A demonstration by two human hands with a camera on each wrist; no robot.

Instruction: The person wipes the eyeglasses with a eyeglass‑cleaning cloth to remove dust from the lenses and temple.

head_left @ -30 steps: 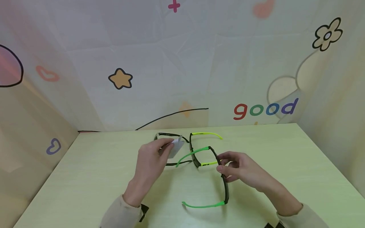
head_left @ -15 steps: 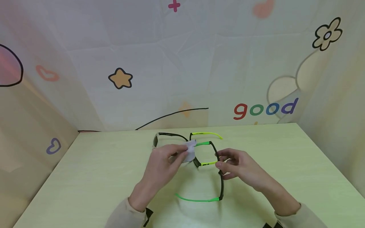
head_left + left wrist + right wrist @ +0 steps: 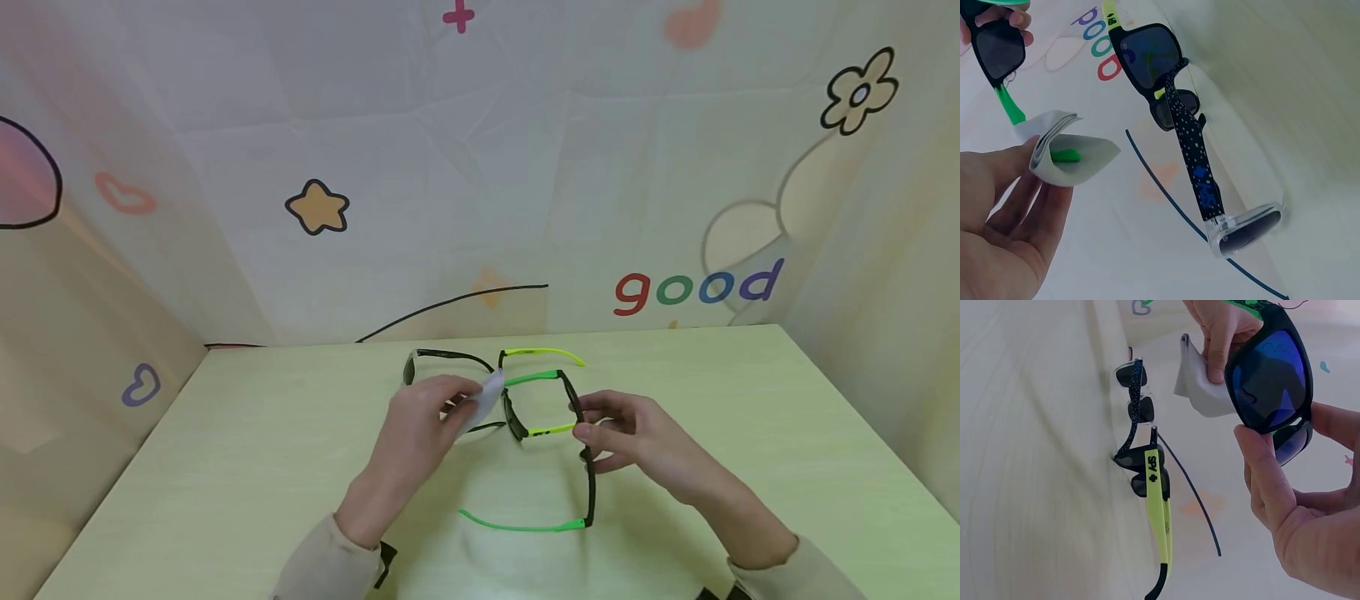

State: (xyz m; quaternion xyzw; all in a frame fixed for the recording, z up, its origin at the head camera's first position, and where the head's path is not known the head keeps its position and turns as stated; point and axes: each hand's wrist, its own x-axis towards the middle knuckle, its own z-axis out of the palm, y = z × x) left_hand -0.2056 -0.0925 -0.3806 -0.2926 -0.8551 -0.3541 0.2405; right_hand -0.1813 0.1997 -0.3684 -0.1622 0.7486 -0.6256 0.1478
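Note:
My left hand (image 3: 416,425) pinches a folded whitish cloth (image 3: 487,397) between thumb and fingers. In the left wrist view the cloth (image 3: 1082,156) wraps round one green temple of a pair of sunglasses, whose green tip (image 3: 1065,155) shows inside the fold. Those black-framed sunglasses (image 3: 592,492) with green temples are in my right hand (image 3: 637,442), which grips them near the bridge, above the table. Seen from the right wrist, a dark bluish lens (image 3: 1272,378) faces the camera, with thumb and fingers on the frame's lower part. The other green temple extends left, untouched.
Behind my hands, black sunglasses with yellow temples (image 3: 1155,506) stand on the light table (image 3: 225,467). Next to them, on the left, are sunglasses with a clear front and speckled dark temples (image 3: 1191,150), partly hidden by my left hand. A printed curtain (image 3: 450,208) hangs behind the table.
My left hand moved right with the cloth to the far green temple, then slid slightly back left along it. The right hand keeps its grip; the green-templed sunglasses turned slightly.

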